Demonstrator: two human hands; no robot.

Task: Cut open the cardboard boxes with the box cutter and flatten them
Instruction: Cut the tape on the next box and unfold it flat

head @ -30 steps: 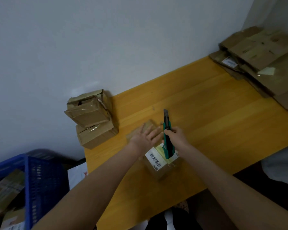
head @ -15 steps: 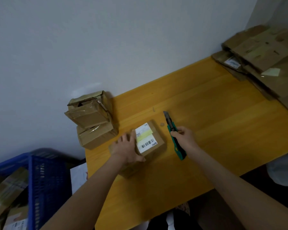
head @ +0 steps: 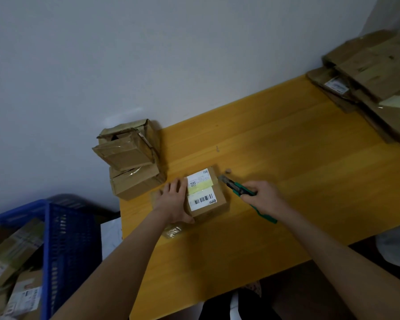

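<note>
A small cardboard box [head: 214, 199] with a white barcode label and yellow tape lies flat on the yellow table [head: 286, 158]. My left hand [head: 174, 199] rests on its left side, fingers spread and straight. My right hand [head: 264, 198] grips a green box cutter [head: 237, 189], its tip pointing at the box's upper right edge, just apart from it. Two more boxes [head: 132, 162] are stacked at the table's far left corner against the wall.
A pile of flattened cardboard [head: 370, 82] covers the table's far right end. A blue plastic crate [head: 62, 245] with more boxes stands on the floor at the left. A small scrap of tape [head: 172, 230] lies near the box's front.
The box was turned label-up and laid flat, then shifted slightly. My right hand swung the cutter from upright over the box down to its right side, tip toward the box.
</note>
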